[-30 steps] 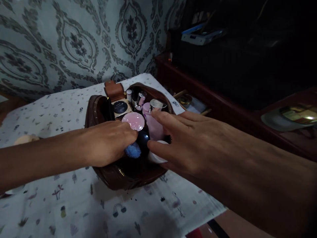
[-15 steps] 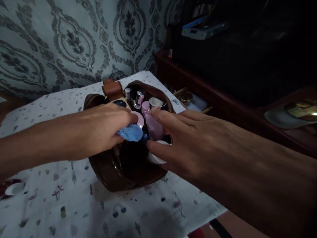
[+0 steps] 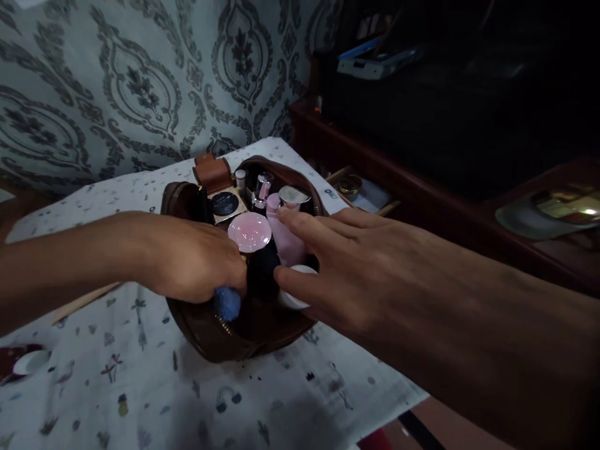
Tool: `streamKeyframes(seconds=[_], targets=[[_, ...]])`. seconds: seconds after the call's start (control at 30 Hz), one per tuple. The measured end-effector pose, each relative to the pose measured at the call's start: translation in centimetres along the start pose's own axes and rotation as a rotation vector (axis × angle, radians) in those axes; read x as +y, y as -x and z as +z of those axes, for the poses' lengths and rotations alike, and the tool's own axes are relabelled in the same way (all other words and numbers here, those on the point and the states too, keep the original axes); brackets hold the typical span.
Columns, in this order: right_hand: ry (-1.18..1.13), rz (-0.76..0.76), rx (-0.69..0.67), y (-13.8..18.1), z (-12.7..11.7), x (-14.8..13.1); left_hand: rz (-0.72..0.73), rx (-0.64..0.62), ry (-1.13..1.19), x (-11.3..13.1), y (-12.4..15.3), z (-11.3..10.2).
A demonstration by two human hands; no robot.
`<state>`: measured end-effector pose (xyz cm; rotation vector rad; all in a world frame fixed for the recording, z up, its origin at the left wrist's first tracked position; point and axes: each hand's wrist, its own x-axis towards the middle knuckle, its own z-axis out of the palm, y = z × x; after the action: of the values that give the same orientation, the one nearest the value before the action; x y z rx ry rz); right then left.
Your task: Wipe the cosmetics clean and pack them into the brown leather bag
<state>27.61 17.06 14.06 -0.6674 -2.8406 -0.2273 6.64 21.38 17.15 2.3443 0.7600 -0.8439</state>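
Blue cloth (image 3: 227,304), fuzzy and bunched

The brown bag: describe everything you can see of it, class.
The brown bag looks like smooth leather, with metallic zip teeth along its rim and a lighter brown tab at its far edge. It sits open, mouth upward, on the patterned tablecloth, holding a pink tube and more. The left hand, with a blue cloth, dips inside; the right hand reaches over its right side.

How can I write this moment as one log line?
left hand: gripping blue cloth, in brown bag | right hand: spread beside pink tube, contact unclear | bag: open
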Motion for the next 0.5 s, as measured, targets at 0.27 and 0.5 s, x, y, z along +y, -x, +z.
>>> streamKeyframes(seconds=[0.27, 0.5], targets=[[-0.006, 0.021, 0.085, 0.1, 1.5, 0.1, 0.013, -0.102, -0.149, 0.2, -1.9, 1.4], [0.012, -0.022, -0.02, 0.2, -0.2, 0.2, 0.014, -0.055, -0.06, 0.7, -0.6, -0.5]])
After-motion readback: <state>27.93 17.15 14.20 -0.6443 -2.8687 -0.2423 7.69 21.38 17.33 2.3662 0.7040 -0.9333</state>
